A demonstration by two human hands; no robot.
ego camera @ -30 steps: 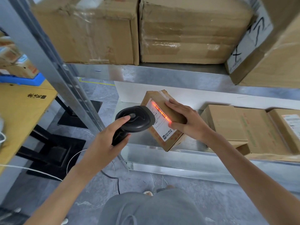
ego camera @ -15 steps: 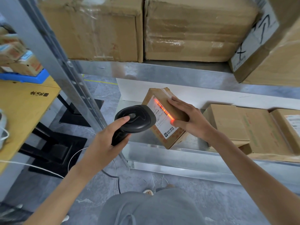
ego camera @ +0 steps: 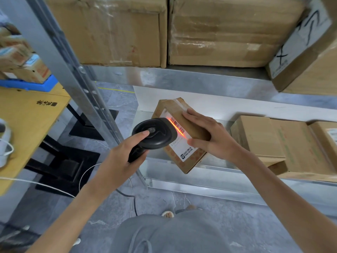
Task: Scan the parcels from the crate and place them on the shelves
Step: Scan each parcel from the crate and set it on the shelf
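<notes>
Head view, looking down at a metal shelving unit. Left hand (ego camera: 118, 161) grips the black barcode scanner (ego camera: 155, 134), fingers curled round the handle, index finger lying on top of the scanner head. Scanner nose sits just beside the white label (ego camera: 184, 148) of a small cardboard parcel (ego camera: 182, 136); red scan line (ego camera: 177, 127) falls across the barcode. Right hand (ego camera: 211, 137) holds the parcel from its right side, fingers over the top edge, thumb against the label's edge. Parcel is tilted, its lower corner at the front lip of the lower shelf (ego camera: 200, 181), at the shelf's left end. Flat cardboard boxes (ego camera: 284, 143) lie to the right on the same shelf, apart from the parcel. Large cartons (ego camera: 164, 30) fill the upper shelf (ego camera: 182, 79). Left of the shelf upright: wooden table (ego camera: 27, 121) with a blue crate (ego camera: 29, 86) holding more parcels. Scanner cable (ego camera: 133, 199) trails over the grey floor.
</notes>
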